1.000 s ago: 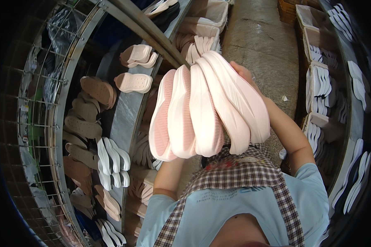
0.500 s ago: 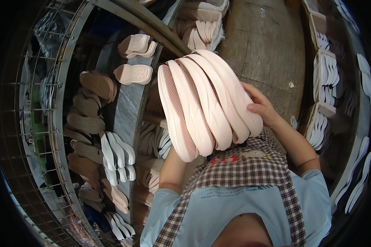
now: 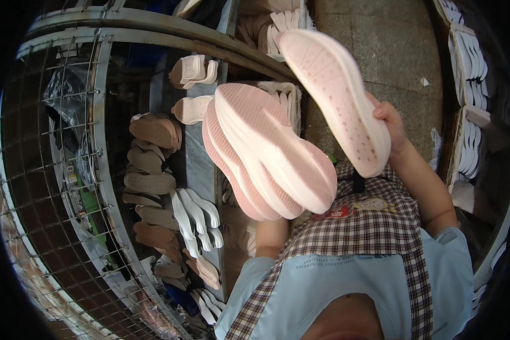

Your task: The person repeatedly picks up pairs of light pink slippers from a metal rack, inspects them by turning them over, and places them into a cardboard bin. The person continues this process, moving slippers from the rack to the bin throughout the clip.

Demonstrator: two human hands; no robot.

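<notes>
Held apart from the others, a single pale pink shoe sole [image 3: 337, 99] shows its dimpled upper face and is tilted. My right hand [image 3: 392, 126] grips it by the right edge, thumb and fingers closed. To its left, a bundle of several pink shoe soles [image 3: 272, 147] lies overlapped, with ribbed treads showing. My left forearm [image 3: 272, 235] comes up under this bundle and carries it; the left hand itself is hidden behind the soles.
On the left, a grey metal shelf [image 3: 195, 153] holds brown soles [image 3: 150, 181] and white soles [image 3: 195, 218] beside wire mesh [image 3: 45, 187]. More pink soles [image 3: 283, 25] sit in a container at the back. White soles [image 3: 471, 54] fill containers at right.
My right hand has moved up and right, separating one sole from the stack. The remaining soles have turned so their treads face up more. The view has shifted leftward.
</notes>
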